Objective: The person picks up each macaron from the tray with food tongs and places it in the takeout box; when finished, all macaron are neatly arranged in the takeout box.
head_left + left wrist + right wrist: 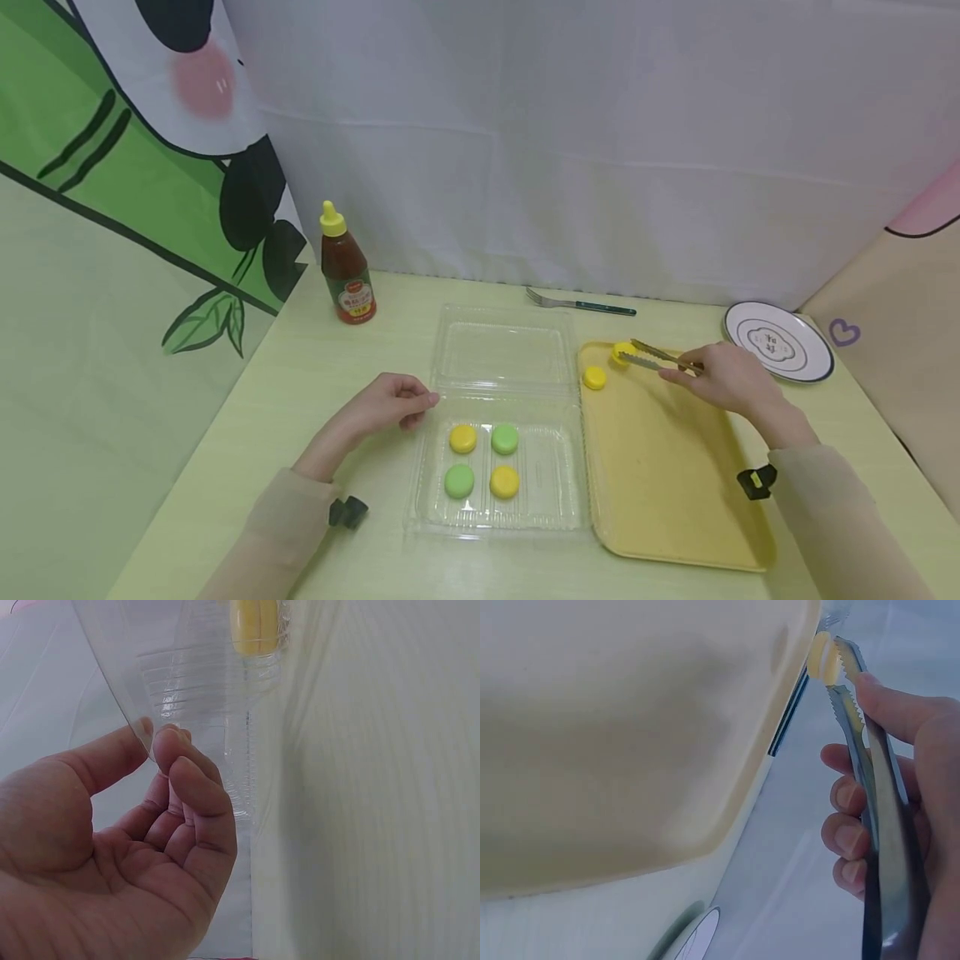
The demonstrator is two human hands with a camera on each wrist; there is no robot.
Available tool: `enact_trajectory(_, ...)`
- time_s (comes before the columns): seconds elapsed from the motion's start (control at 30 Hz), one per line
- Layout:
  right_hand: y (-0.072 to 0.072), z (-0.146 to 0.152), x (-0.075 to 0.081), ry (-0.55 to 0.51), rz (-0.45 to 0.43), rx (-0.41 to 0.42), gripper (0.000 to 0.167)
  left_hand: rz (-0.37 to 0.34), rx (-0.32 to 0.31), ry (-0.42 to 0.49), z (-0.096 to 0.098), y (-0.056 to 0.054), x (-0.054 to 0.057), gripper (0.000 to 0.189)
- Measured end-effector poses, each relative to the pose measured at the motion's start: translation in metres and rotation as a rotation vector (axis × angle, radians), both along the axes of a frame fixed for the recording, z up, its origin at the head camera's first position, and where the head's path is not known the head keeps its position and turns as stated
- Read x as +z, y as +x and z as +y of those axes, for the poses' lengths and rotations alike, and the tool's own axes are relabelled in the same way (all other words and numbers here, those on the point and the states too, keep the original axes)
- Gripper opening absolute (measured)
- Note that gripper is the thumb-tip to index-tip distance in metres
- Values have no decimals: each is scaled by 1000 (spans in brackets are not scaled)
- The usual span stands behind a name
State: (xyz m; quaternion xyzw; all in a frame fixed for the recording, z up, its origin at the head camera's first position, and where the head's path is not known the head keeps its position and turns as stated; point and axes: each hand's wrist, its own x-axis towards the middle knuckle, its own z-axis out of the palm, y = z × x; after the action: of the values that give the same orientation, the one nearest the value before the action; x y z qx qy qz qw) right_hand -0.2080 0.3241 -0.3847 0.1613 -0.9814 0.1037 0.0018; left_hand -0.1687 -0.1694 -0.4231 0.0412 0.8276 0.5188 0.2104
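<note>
My left hand pinches the left edge of a clear plastic clamshell box between thumb and forefinger, as the left wrist view shows. The box lies with its lid folded back; in its base sit two yellow macarons and two green macarons. In my right hand are metal tongs, held with the thumb on one arm and fingers round the other. Their toothed tips are spread at a yellow macaron near the far left corner of the yellow tray. Another yellow macaron lies beside it.
A sauce bottle with a yellow cap stands at the back left. Behind the box and tray lies a fork with a dark handle. White plates rest at the back right, by the tray's corner. A white cloth hangs behind the table.
</note>
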Motion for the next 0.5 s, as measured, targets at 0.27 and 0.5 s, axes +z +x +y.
enact_trajectory(0.27,3,-5,8,-6,16,16,41,-1,-3,-2,0,0,1,30)
enact_trajectory(0.5,7,-13,15,-1,53,31,38,4,-5,-13,0,0,1,30)
